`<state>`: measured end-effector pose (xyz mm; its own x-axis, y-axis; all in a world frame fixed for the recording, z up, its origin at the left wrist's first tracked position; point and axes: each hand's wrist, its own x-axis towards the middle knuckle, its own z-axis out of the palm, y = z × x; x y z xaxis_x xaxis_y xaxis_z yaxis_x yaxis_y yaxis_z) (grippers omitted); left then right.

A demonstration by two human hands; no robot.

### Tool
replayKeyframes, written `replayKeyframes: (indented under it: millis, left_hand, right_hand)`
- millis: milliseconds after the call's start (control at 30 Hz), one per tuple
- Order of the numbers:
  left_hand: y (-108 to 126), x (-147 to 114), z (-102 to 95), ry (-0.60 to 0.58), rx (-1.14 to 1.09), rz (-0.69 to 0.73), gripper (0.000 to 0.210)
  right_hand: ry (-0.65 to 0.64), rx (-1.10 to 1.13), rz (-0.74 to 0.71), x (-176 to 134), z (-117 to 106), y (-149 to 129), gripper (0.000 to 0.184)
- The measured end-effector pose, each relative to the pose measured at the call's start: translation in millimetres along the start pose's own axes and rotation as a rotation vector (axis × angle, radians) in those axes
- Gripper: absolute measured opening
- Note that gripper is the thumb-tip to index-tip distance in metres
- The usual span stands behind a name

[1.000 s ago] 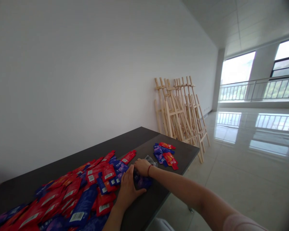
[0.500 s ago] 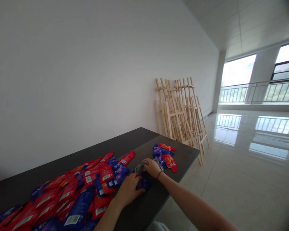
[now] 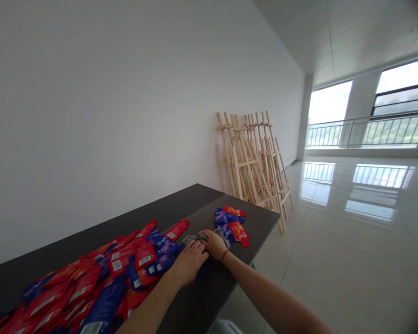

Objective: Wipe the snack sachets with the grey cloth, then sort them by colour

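Observation:
My right hand, with a red string on its wrist, is closed on a crumpled grey cloth on the dark table. Close beside it, my left hand is closed with its fingers bent down, fingertips touching the cloth's near edge. A dark blue pouch shows partly beneath the left hand; most of it is hidden. To the left spreads a heap of flat red pouches and blue pouches, some with white barcode labels.
A smaller group of red pouches and blue pouches lies near the table's right end. Wooden easels lean against the white wall behind. Beyond the table's edge is a shiny tiled floor.
My left hand has moved up against the cloth and right hand, covering more of the blue pouch. The whole view has shifted slightly, so things appear further left.

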<state>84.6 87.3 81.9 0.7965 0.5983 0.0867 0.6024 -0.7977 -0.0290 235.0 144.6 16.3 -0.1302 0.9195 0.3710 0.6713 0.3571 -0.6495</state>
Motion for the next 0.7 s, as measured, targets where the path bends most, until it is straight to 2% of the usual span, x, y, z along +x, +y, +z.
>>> replayKeyframes:
  millis: [100,167,233,333,433,500,567,633,700]
  left_hand:
    - [-2,-18,-4.0,0.102,0.003,-0.059,0.029]
    - [-3,-33,4.0,0.214,-0.016,-0.129,0.028]
    - [-3,-46,18.6,0.270,-0.050,-0.160,0.031]
    - [-2,-61,38.9,0.234,-0.150,-0.217,0.041]
    - [1,-70,46.6,0.186,-0.284,-0.299,0.048]
    - [0,-72,48.3,0.221,-0.335,-0.351,0.040]
    - [-3,-70,53.1,0.303,-0.344,-0.392,0.034]
    - [-7,-67,62.3,0.368,-0.341,-0.410,0.050]
    - [-11,-63,73.4,0.382,-0.342,-0.409,0.069]
  right_hand:
    - [0.009,-0.006,-0.017,-3,0,-2,0.026]
    - [0.014,-0.012,-0.034,-4,1,-3,0.027]
    - [0.012,-0.022,-0.053,-6,1,-3,0.027]
    - [-0.007,-0.050,-0.080,-7,0,-4,0.029]
    - [-0.041,-0.089,-0.106,-9,-1,-5,0.028]
    - [-0.070,-0.115,-0.129,-10,-2,-6,0.027]
    - [-0.096,-0.134,-0.157,-11,-4,-9,0.026]
    - [-0.148,-0.177,-0.221,-13,-7,-12,0.026]
    - [-0.230,-0.253,-0.324,-16,-11,-17,0.026]
